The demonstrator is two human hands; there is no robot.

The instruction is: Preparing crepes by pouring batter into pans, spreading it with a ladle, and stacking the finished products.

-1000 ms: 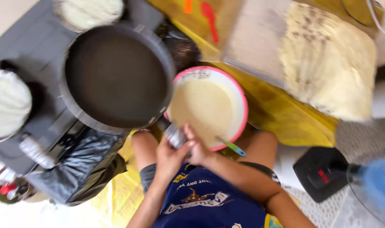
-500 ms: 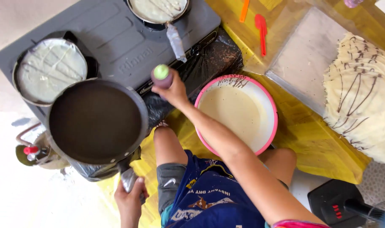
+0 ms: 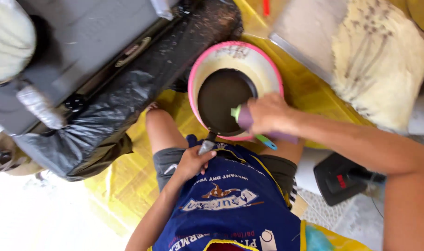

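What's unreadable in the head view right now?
- Batter in the pink bowl: mostly hidden by the dark pan over it.
- Pan handle: covered by the left hand.
- Purple cup: mostly wrapped by the right hand; contents unseen.
- Pan on stove: cut by left edge.
- Crepe stack: blurred, count unclear.

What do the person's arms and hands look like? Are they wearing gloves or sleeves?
No gloves and no sleeves show. Both the left hand and the right hand are bare, and so are both forearms. No rings, watch or bracelets can be seen. Between the arms hangs a dark blue apron with white and orange printing.
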